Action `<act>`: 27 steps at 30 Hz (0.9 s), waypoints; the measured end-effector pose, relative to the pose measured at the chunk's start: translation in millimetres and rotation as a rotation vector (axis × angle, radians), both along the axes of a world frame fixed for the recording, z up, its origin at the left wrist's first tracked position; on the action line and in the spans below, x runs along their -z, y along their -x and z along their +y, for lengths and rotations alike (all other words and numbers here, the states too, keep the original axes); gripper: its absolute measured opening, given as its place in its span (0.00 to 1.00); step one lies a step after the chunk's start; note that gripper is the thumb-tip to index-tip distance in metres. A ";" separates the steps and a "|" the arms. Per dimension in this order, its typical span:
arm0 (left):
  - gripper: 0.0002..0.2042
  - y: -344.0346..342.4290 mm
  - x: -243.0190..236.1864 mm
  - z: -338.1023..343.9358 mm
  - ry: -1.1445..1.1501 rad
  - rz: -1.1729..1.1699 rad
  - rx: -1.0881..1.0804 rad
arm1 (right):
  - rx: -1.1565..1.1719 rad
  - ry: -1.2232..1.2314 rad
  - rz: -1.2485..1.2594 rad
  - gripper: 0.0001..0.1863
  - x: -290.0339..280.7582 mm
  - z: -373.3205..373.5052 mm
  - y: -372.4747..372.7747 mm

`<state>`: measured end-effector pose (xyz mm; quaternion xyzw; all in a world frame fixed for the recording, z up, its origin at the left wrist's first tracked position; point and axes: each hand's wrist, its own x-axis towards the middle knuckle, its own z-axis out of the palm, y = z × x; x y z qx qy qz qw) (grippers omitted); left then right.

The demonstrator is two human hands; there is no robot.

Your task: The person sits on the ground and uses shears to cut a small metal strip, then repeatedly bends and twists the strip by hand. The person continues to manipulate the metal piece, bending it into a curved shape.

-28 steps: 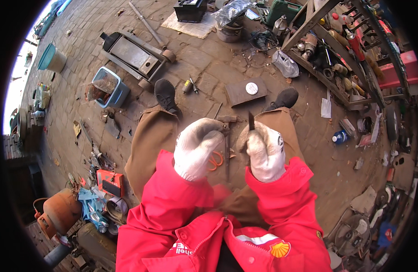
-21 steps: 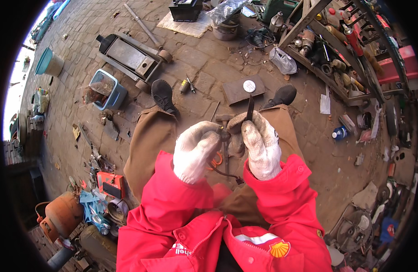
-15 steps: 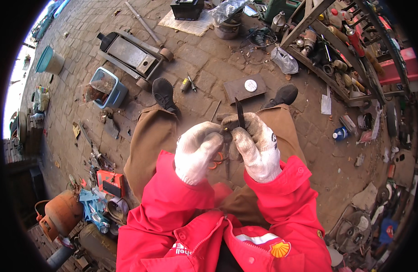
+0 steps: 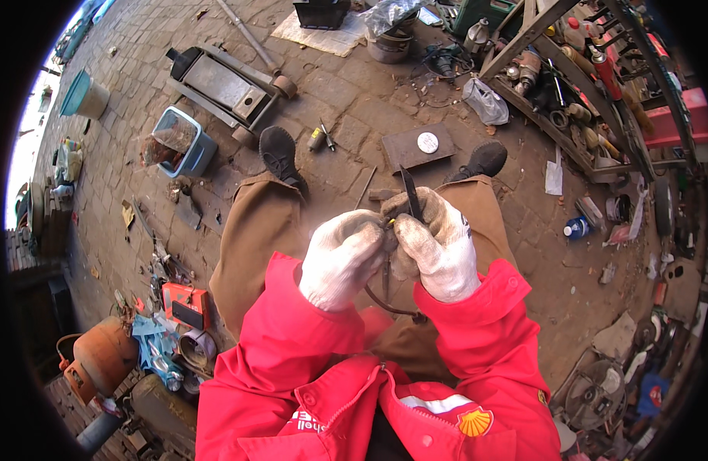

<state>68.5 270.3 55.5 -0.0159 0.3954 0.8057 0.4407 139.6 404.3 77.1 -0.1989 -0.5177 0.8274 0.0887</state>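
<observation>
Both my hands wear whitish work gloves soiled at the fingers, and they meet in front of my lap. In my right hand (image 4: 438,253) is a knife with a dark blade (image 4: 410,194) that points up and away from me, its handle hidden by the glove. My left hand (image 4: 342,257) is closed in a pinch close beside it, on a dark cable (image 4: 388,306) whose curved length shows below the hands. A small yellow tip (image 4: 391,222) shows between the two gloves. The fingers cover most of the spot where blade and cable meet.
A dark flat plate (image 4: 400,156) with a white round lid (image 4: 427,143) lies between my shoes. Beyond stand a floor jack (image 4: 219,84) and a blue bin (image 4: 204,154). A cluttered rack (image 4: 515,104) is at right. An orange gas cylinder (image 4: 108,349) stands at lower left.
My hands have shifted slightly, and more of the yellow tip shows. A curved stretch of dark cable is now visible below them, where orange loops showed before.
</observation>
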 end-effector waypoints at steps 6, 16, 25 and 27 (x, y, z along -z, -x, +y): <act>0.17 6.0 6.4 -4.6 -0.175 -0.088 0.186 | -0.092 0.281 -0.003 0.09 1.7 6.3 0.0; 0.20 1.3 6.0 -7.3 -0.329 -0.188 0.172 | -0.234 0.426 0.126 0.13 -4.1 14.7 -1.2; 0.22 0.6 1.8 -8.8 -0.257 -0.139 0.210 | -0.299 0.408 0.036 0.14 -15.8 19.5 -2.7; 0.22 0.6 1.3 -7.7 -0.284 -0.137 0.216 | -0.302 0.413 0.037 0.13 -17.0 20.0 -2.1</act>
